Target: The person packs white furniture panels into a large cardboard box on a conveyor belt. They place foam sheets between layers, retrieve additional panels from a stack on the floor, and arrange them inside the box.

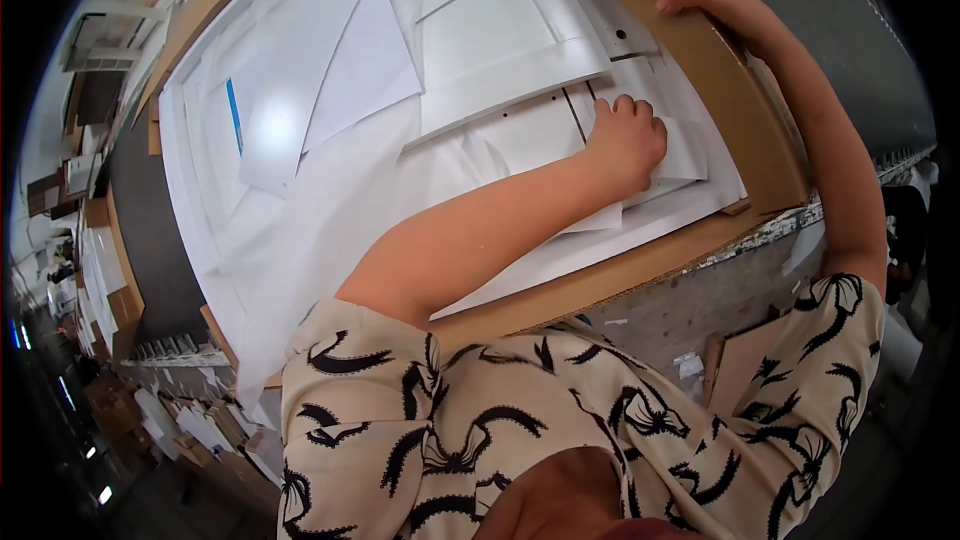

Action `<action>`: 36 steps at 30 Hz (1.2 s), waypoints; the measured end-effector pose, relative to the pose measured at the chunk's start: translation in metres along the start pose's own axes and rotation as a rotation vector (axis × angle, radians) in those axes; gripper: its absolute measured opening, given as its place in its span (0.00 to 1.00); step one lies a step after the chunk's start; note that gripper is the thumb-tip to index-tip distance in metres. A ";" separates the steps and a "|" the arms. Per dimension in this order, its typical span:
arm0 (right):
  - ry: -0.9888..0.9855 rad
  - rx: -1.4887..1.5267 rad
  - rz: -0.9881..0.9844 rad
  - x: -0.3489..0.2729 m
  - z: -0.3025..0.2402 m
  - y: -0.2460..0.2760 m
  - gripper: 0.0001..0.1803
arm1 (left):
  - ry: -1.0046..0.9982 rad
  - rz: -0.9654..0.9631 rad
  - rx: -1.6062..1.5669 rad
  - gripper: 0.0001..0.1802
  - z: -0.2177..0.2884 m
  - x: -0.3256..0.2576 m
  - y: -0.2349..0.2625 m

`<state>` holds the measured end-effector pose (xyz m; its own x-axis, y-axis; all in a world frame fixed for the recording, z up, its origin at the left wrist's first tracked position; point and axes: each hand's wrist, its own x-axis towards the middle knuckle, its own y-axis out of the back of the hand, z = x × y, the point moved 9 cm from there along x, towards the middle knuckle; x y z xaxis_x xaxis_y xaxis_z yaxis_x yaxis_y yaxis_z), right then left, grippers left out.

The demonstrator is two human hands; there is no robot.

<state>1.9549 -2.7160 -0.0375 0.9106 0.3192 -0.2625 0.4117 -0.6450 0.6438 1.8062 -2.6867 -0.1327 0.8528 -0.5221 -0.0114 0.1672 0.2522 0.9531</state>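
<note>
A large open cardboard box (728, 105) lies in front of me, lined with white foam sheet (330, 195) and filled with flat white panels (485, 25). My left hand (628, 145) reaches across to the box's right part. Its fingers are curled down over the white pieces there, and what they hold, if anything, is hidden under the hand. At the far right, my right hand (728, 2) grips the top edge of the box's side wall. Left of the middle lie a glossy white panel (280, 110) and a white sheet (365, 75). A blue strip (235, 115) shows at the left.
Under the box runs a dark conveyor belt (150, 240), which also shows at the right (850, 60). Stacked cardboard and white boards (195, 430) stand on the lower left. Scraps lie on the grey floor (650, 325) beside the conveyor, near a leaning piece of cardboard (745, 360).
</note>
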 end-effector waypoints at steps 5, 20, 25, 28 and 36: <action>0.008 -0.004 0.005 -0.011 0.000 -0.013 0.44 | 0.048 0.043 -0.063 0.30 0.006 -0.026 -0.012; -0.040 -0.068 -0.005 -0.039 -0.011 -0.028 0.44 | 0.009 -0.205 -0.333 0.30 -0.011 -0.089 -0.021; -0.025 -0.044 -0.030 -0.059 -0.033 -0.036 0.43 | 0.076 -0.199 -0.307 0.30 0.000 -0.099 -0.015; -0.037 -0.032 -0.031 -0.062 -0.031 -0.041 0.44 | 0.138 -0.082 -0.344 0.35 0.001 -0.098 -0.008; -0.006 -0.052 -0.013 -0.062 -0.025 -0.046 0.44 | -0.013 -0.083 -0.044 0.33 0.013 -0.103 -0.015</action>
<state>1.8780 -2.6886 -0.0329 0.9053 0.3235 -0.2752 0.4214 -0.6034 0.6770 1.7094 -2.6474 -0.1423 0.8287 -0.5532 -0.0851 0.2585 0.2435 0.9348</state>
